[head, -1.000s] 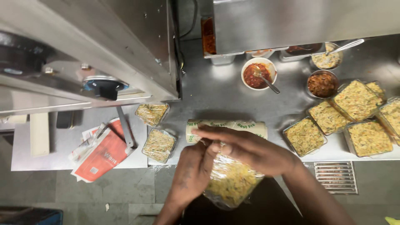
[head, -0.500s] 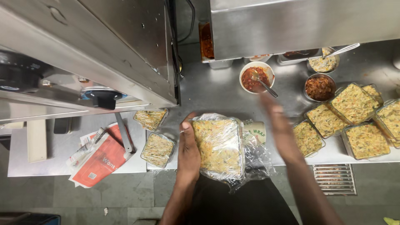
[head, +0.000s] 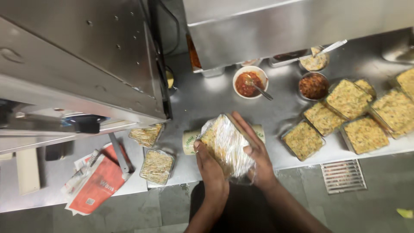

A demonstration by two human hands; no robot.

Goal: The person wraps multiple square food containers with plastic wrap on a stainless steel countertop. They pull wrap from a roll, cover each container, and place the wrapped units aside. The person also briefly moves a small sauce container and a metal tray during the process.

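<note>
A rectangular food container [head: 225, 144] covered in clear cling film is held tilted between both hands above the front edge of the steel counter [head: 207, 101]. My left hand [head: 206, 166] presses its left side and lower corner. My right hand [head: 255, 151] lies flat along its right side, fingers pointing away from me. The film is pulled tight over yellowish rice-like food. A cling film roll [head: 189, 141] lies on the counter just behind the container, mostly hidden by it.
Two wrapped containers [head: 157, 165] sit at the left, beside an orange packet [head: 95, 184]. Several open filled trays [head: 347, 115] line the right. Bowls of red sauce [head: 249, 82] with spoons stand at the back. A floor drain grate [head: 343, 176] lies lower right.
My right hand came back from the right and closed onto the container's side. The container has turned and the loose film hanging below it is now pulled tight around it.
</note>
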